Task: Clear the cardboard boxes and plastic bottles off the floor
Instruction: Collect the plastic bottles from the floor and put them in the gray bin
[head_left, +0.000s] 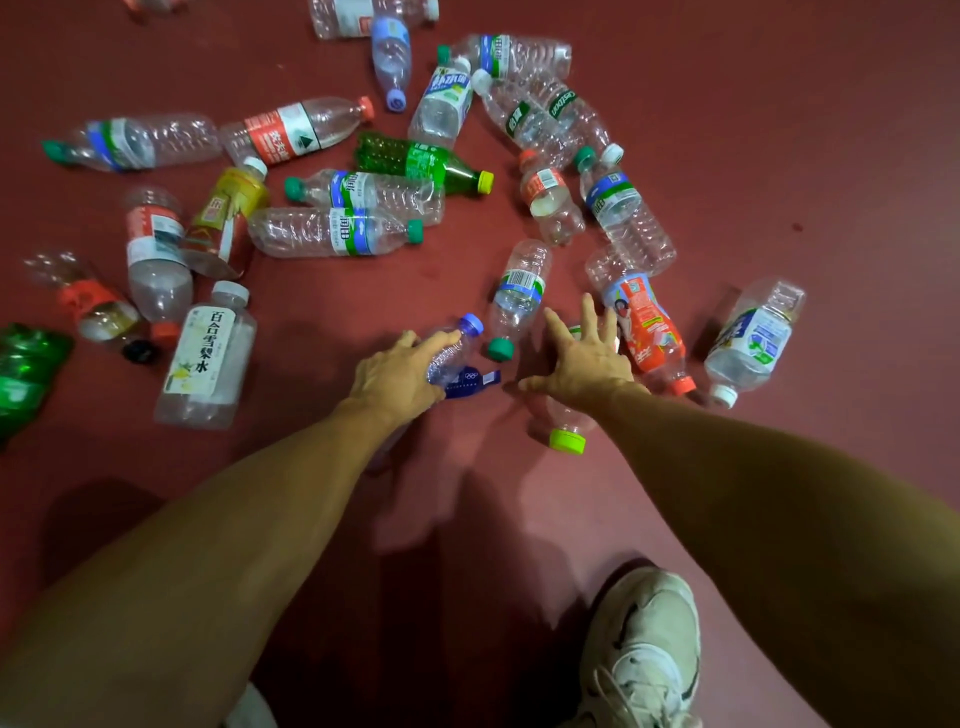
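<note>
Several empty plastic bottles lie scattered over the dark red floor (779, 130). My left hand (395, 374) is closed around a small clear bottle with a blue cap and a loose blue label (457, 353). My right hand (587, 358) is spread with fingers apart over a clear bottle with a lime-green cap (566, 434), whose body it partly hides. Between my hands lies a clear bottle with a blue-green label and a green cap (519, 291). An orange-labelled bottle (649, 327) lies just right of my right hand. No cardboard boxes are in view.
A tall white-labelled bottle (208, 358) lies to the left, a dark green bottle (26, 369) at the left edge, and a green soda bottle (421, 163) farther back. My pale sneaker (644, 649) stands on the floor at the bottom right.
</note>
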